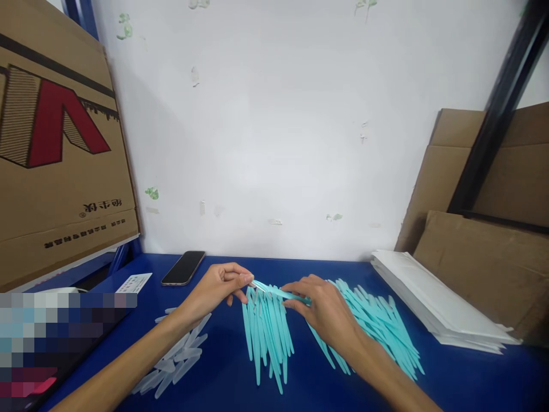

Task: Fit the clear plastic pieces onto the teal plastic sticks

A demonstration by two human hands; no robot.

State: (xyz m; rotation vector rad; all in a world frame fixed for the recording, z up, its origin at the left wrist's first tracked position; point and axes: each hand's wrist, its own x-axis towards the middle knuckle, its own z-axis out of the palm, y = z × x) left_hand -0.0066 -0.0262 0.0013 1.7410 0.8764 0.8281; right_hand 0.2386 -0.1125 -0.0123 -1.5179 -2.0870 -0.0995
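Near the middle, a slim teal eyebrow razor (281,293) is held level between both hands. My right hand (323,303) is closed around its handle. At the other end, where a shiny pale tip shows, my left hand (227,283) pinches with thumb and forefinger; whether a clear cap sits in that pinch I cannot tell. Just beneath lies a fanned pile of teal razors (268,337), their metal tips at the far end. A larger heap of them (381,320) is partly hidden behind my right hand. Several translucent caps (182,355) lie scattered by my left forearm.
On the blue table (231,377), a phone (184,268) lies at the back left, near a printed card (134,282). White sleeves (441,297) are stacked at the right. Cardboard boxes (64,143) and flattened cardboard (480,269) flank the white wall (274,126).
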